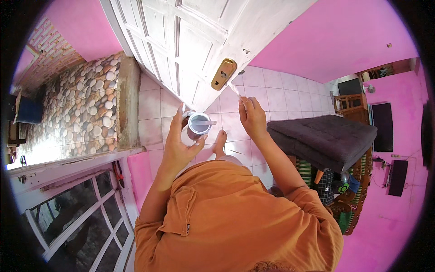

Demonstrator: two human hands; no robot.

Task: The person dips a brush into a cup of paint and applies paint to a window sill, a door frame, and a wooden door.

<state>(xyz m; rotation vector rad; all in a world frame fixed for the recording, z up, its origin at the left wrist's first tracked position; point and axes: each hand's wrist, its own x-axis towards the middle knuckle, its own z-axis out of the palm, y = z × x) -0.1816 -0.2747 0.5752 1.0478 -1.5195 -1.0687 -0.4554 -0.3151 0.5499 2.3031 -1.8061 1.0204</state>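
Container (195, 133) at eleven o'clock appeared light but spill-prone, best held by its wall; fingers of the left hand (178, 147) clasped it. Those of the right hand (253, 116) pinched a slim tool (234, 88) (likely a brush) at one o'clock.

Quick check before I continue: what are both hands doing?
Left hand: holding a small open container.
Right hand: closed on a slim whitish tool.
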